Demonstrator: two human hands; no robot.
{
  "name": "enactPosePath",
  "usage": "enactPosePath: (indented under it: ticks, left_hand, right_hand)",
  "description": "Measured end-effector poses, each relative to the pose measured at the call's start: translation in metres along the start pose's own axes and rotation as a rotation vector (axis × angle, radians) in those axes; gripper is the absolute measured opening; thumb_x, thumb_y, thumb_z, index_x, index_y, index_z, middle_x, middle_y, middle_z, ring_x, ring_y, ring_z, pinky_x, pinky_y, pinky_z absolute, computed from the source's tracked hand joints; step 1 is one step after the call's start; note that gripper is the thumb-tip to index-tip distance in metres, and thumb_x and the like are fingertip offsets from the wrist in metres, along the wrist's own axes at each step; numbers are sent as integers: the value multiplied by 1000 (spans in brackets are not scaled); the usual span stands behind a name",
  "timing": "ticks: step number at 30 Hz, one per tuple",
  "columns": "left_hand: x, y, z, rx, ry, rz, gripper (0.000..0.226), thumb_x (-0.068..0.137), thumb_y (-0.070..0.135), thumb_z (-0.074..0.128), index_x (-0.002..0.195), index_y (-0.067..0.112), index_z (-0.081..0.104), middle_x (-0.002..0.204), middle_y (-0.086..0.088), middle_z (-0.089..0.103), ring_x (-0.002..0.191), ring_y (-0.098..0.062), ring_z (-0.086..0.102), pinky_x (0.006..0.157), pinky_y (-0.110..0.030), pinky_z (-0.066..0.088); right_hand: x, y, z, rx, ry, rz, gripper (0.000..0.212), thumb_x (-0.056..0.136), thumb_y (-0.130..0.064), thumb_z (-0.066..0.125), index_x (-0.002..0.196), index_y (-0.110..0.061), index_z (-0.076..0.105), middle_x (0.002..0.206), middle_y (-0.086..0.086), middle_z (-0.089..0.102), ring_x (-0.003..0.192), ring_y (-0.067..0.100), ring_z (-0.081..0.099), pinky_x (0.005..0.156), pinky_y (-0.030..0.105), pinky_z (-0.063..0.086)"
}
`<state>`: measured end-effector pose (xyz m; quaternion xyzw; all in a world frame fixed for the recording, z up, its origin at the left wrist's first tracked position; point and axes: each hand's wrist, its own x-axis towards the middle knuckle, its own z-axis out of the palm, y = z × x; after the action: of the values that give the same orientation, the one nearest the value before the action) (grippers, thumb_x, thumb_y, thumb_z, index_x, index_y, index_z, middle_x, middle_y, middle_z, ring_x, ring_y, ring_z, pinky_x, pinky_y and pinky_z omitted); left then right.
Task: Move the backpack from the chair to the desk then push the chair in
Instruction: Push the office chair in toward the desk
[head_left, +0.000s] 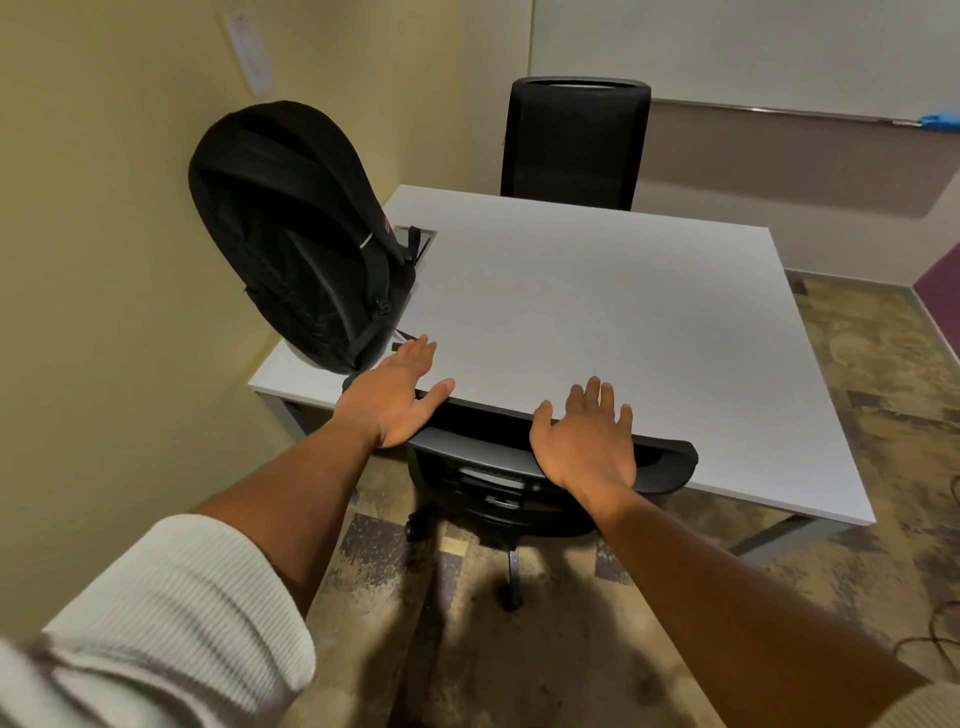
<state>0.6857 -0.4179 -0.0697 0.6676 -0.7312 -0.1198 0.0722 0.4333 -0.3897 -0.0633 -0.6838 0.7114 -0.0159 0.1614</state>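
A black backpack (296, 234) stands upright on the left part of the white desk (597, 322), leaning towards the yellow wall. A black office chair (498, 483) sits tucked under the desk's near edge, with only its backrest top and wheeled base showing. My left hand (395, 400) is flat and spread over the chair's top left, fingers reaching above the desk edge close to the backpack's base. My right hand (587, 441) lies spread on the top of the backrest. Neither hand holds anything.
A second black chair (571, 140) stands at the desk's far side. A cable port (421, 236) is cut into the desk behind the backpack. The yellow wall (104, 260) is close on the left. Patterned carpet (857, 364) lies on the right.
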Motion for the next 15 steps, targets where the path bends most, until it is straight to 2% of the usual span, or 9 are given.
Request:
enactPosePath:
  ticks: [9, 15]
  left_hand:
    - [-1, 4, -5, -23, -31, 8, 78, 95, 70, 23, 158, 26, 14, 166, 6, 9, 152, -15, 11, 119, -50, 26]
    - [-5, 5, -6, -66, -45, 41, 73, 99, 62, 24, 159, 22, 12, 167, 3, 3, 152, -14, 1, 122, -46, 18]
  right_hand:
    - [3, -2, -2, -24, 35, 21, 72, 99, -50, 17, 157, -6, 17, 167, 13, 5, 154, 27, -3, 124, 49, 1]
    - [-4, -9, -2, -57, 127, 51, 70, 101, -47, 17, 156, -4, 18, 167, 14, 8, 154, 26, -2, 123, 51, 0]
